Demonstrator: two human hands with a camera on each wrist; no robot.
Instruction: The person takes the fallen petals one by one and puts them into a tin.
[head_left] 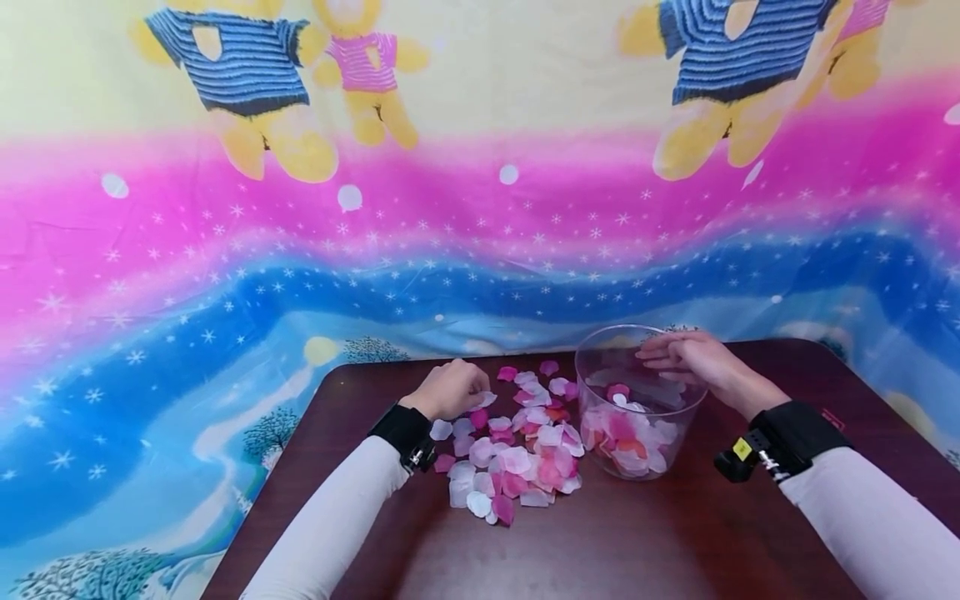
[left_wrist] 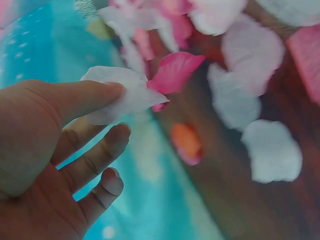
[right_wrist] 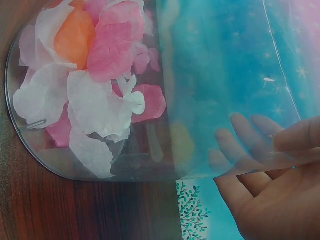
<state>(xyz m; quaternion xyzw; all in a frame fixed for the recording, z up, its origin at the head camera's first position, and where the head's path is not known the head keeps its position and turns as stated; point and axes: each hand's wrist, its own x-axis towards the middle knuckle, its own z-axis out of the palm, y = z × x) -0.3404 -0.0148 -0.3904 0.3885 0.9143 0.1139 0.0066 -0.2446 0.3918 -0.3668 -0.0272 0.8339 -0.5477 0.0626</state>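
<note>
Between thumb and fingers, my left hand pinches a white artificial petal at the left edge of a loose pile of petals. The pile mixes pink, white, pale lilac and orange pieces on the table. To its right stands a clear plastic bucket, upright, with petals heaped in its bottom. At the bucket's right rim, my right hand grips the wall. Its fingers show through the clear plastic in the right wrist view, with the thumb at the rim.
The dark wooden table has rounded far corners. Behind it hangs a colourful backdrop cloth with bears and snowflakes, close against the table's far edge. A dark camera band is strapped round the right wrist, another band round the left.
</note>
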